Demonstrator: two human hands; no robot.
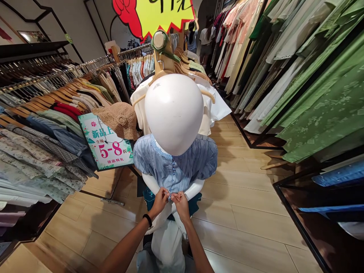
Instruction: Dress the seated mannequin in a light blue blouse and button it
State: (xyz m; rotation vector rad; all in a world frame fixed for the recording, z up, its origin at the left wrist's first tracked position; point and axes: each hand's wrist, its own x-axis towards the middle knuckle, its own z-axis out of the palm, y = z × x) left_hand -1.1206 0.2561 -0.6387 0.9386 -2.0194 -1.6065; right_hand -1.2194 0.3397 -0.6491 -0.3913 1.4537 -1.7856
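A white mannequin (174,113) stands right in front of me, dressed in a blue short-sleeved blouse (184,170) with a lace collar and a row of small buttons down its front. At the lower end of that row, my left hand (160,200) pinches the blouse's front edge. Close beside it on the right, my right hand (179,201) pinches the opposite edge. The fingertips of both hands nearly meet; any button between them is too small to make out. White trousers (167,242) show below my hands.
Racks of hanging clothes (65,102) line the left, with a discount sign (106,146) and a woven hat (121,117) near the mannequin. Garments (321,87) hang along the right. A yellow price sign (162,17) is overhead. People (206,38) stand far back. Wooden floor (241,204) runs between.
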